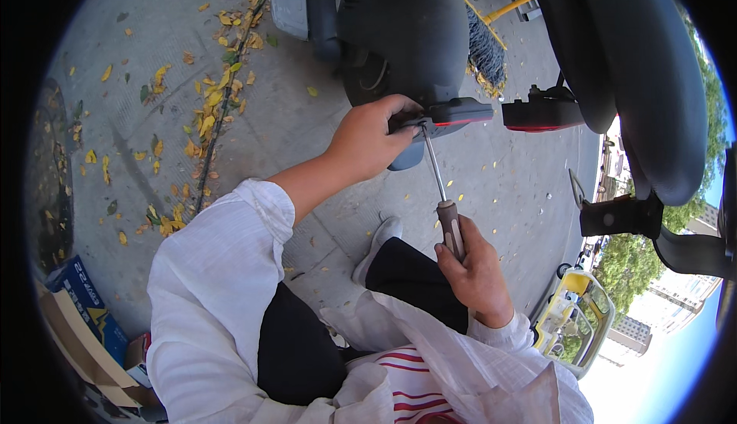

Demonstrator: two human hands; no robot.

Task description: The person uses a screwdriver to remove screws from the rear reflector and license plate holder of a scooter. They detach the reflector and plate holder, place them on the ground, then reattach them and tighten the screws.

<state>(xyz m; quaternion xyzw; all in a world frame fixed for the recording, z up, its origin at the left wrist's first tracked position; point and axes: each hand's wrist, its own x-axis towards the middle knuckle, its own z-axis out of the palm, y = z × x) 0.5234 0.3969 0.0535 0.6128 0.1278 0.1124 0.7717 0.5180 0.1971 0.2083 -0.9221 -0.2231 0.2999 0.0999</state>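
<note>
My left hand (370,138) reaches forward and grips the rear end of a dark scooter mudguard (414,32), right by its black bracket with a red reflector (459,111). My right hand (476,270) is closed around the brown handle of a screwdriver (444,194). Its thin metal shaft slants up and to the left, with the tip meeting the bracket next to my left fingers. White sleeves cover both of my forearms.
A second red tail light (543,113) sits to the right under a large black seat (622,63). Yellow fallen leaves (207,109) lie on the grey pavement. A cardboard box (80,324) lies at lower left. My white shoe (376,244) rests on the ground.
</note>
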